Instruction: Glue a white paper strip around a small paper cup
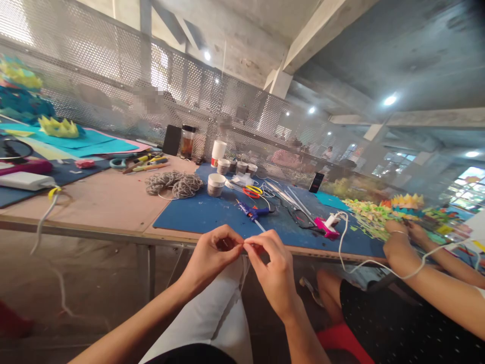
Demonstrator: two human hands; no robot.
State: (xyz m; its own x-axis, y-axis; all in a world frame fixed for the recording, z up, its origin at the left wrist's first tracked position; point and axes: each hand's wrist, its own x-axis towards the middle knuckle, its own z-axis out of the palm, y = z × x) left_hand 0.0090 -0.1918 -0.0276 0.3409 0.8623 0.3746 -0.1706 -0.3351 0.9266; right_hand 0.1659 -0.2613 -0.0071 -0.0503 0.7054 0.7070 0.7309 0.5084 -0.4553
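My left hand (214,255) and my right hand (273,268) meet in front of the table edge, above my lap. Both are closed in a pinch, thumb against forefinger, with the fingertips touching. Whatever they pinch is too small to make out. A thin pale strand (244,273) hangs below the fingertips. Just beyond the hands a blue glue gun (250,211) lies on the blue mat (189,215), a whitish glue stick (260,226) sticking out of its rear. Behind it are a paper cup (216,185) and scissors with red and yellow handles (253,191).
Grey cord (174,184) lies in a bundle at left of the mat. A pink power strip (326,228) trails a white cable (343,253) over the table edge at right. A co-worker's hands (401,235) work beside paper scraps (367,215). Several cups stand farther back.
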